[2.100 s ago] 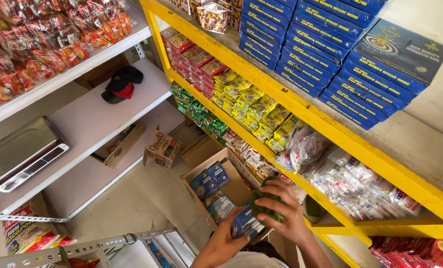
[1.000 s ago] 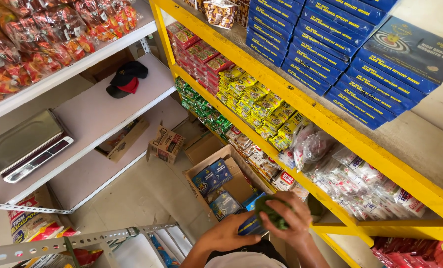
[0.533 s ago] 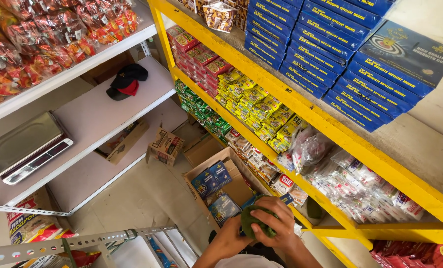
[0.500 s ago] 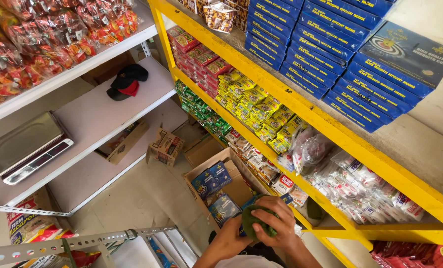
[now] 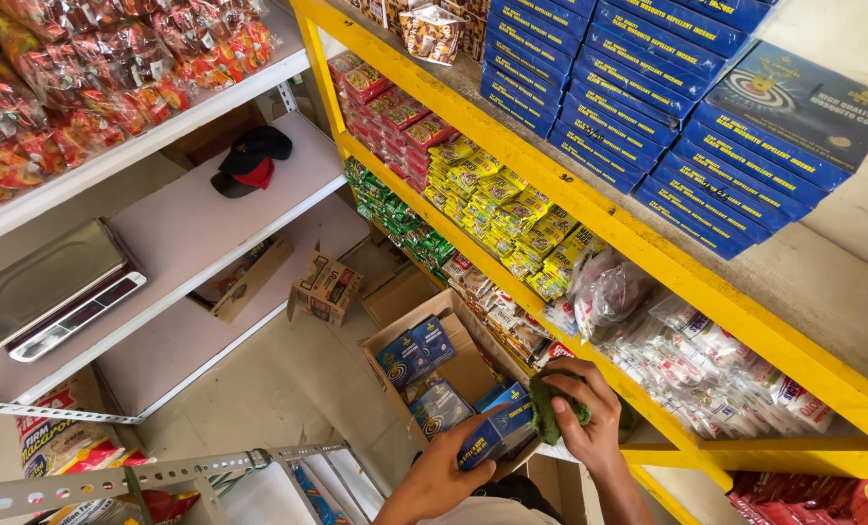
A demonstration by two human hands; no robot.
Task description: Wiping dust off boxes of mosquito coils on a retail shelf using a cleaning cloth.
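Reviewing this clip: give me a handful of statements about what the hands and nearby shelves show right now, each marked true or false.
1. The left hand holds a blue box. True.
2. The right hand presses a red sponge on the box. False: it holds a green cloth.
3. The open carton on the floor holds more blue boxes. True.
4. The cap lies on the yellow shelf. False: it lies on the white shelf.
5. A weighing scale sits on the white shelf. True.

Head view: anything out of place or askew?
A dark cap lies alone on the white shelf among food stock. A small carton sits tilted on the floor, flaps open. Otherwise stacks look tidy.
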